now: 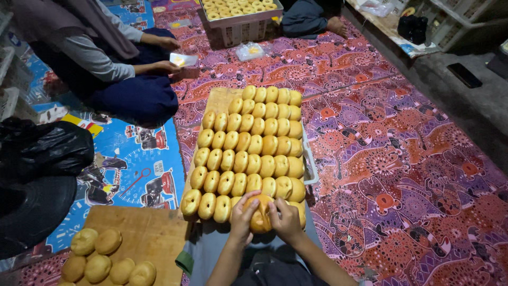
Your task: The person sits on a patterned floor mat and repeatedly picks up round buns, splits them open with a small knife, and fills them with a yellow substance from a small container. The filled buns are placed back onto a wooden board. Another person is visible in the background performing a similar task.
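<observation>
Both my hands grip one round golden bun point(260, 216) at the near edge of a wooden board point(221, 99) packed with several rows of the same buns point(254, 145). My left hand point(243, 214) holds the bun's left side, and my right hand point(286, 218) holds its right side. The bun stands on edge like those in the near row.
A second wooden board point(148, 233) at the near left carries several loose buns point(96, 242). A seated person point(100, 58) at the far left holds a small clear packet point(183, 59). A crate of buns point(239, 13) stands at the back. Black bags point(45, 151) lie left.
</observation>
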